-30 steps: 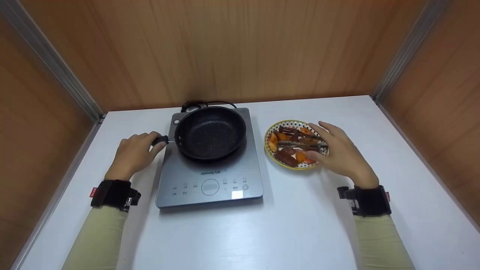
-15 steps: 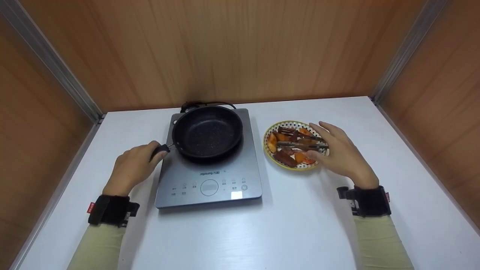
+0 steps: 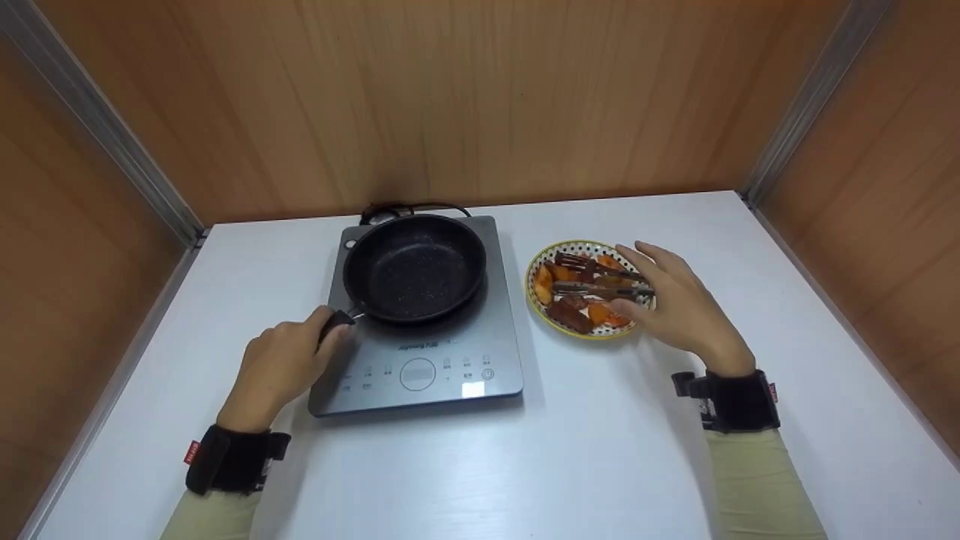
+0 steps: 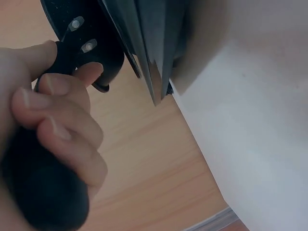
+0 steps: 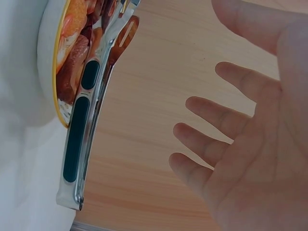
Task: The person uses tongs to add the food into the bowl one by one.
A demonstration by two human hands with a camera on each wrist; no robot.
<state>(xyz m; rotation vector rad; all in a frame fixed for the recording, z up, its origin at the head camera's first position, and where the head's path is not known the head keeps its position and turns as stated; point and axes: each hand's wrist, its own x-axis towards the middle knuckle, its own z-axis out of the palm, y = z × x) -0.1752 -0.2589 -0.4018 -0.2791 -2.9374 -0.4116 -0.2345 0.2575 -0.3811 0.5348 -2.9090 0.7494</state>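
Note:
My left hand [image 3: 289,364] grips the black handle [image 3: 336,321] of a dark frying pan [image 3: 415,270]. In the left wrist view its fingers [image 4: 62,110] curl round the handle [image 4: 45,183]. The pan sits on a grey induction cooker [image 3: 480,337]. My right hand [image 3: 686,315] hovers at the right side of a yellow-rimmed, dotted plate [image 3: 577,246]. On the plate, metal tongs [image 3: 574,289] lie over pieces of meat [image 3: 570,316] and orange and yellow food. In the right wrist view, that hand's fingers are spread, apart from the tongs [image 5: 77,139] with their dark green grips.
The cooker's touch controls [image 3: 418,373] face the front. Its black cable [image 3: 427,205] runs behind it along the wooden back wall [image 3: 480,105]. Wooden side panels with metal posts flank the white table [image 3: 465,480].
My left hand has moved toward the front and slightly right with the handle, turning the pan on the cooker. My right hand has stayed nearly still beside the plate.

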